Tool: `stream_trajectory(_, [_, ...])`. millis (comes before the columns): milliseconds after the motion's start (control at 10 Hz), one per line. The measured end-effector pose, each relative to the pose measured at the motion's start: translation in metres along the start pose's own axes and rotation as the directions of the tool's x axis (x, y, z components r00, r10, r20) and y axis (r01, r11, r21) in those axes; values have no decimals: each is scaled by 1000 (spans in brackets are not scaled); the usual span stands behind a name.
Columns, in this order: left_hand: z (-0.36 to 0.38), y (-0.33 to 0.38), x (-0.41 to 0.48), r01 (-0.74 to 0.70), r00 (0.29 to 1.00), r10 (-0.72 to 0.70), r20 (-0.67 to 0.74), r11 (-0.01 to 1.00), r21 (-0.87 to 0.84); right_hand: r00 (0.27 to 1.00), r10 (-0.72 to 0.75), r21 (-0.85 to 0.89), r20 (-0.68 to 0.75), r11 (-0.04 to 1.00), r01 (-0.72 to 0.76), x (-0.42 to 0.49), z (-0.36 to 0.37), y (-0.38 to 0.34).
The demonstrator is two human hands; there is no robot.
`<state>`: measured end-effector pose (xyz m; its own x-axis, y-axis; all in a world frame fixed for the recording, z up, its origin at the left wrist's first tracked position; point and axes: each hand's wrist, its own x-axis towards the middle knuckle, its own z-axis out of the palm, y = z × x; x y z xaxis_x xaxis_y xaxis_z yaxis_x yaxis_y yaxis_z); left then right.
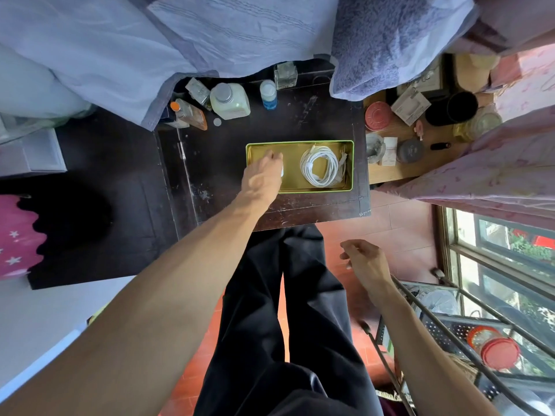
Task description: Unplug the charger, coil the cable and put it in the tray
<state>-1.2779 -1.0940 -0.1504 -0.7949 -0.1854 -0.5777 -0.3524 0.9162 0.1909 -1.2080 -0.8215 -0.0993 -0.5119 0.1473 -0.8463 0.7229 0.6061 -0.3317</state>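
A gold tray with a green rim [300, 144] sits on a dark wooden table [315, 121]. Inside its right half lies a coiled white cable [320, 169]. My left hand [264, 178] reaches into the tray's left half, palm down; a small white thing [282, 172], probably the charger plug, peeks out under its fingers. Whether the hand still grips it is hidden. My right hand [365, 262] hovers below the table's front edge, over the floor, fingers loosely apart and holding nothing.
Several bottles [229, 100] stand at the table's back left. A light blue sheet [150, 49] and a towel [390, 46] hang over the back. A side table with jars [378, 115] lies to the right; a metal rack [450, 325] stands at the lower right.
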Motion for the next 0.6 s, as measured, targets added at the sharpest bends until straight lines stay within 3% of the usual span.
stream_trajectory(300, [-4, 0, 2, 26, 999, -27, 22, 999, 30, 1000, -11, 42, -25, 999, 12, -7, 11, 0])
stream_trajectory(400, [-23, 3, -13, 1, 1000, 1, -30, 998, 56, 999, -43, 54, -22, 998, 44, -25, 8, -7])
stream_trajectory(500, [-52, -1, -44, -11, 989, -10, -151, 990, -141, 993, -111, 92, -46, 989, 114, -58, -13, -28])
stream_trajectory(600, [-81, -18, -92, 82, 986, -144, -82, 855, -511, 959, -249, 206, -134, 940, 272, -112, -51, -53])
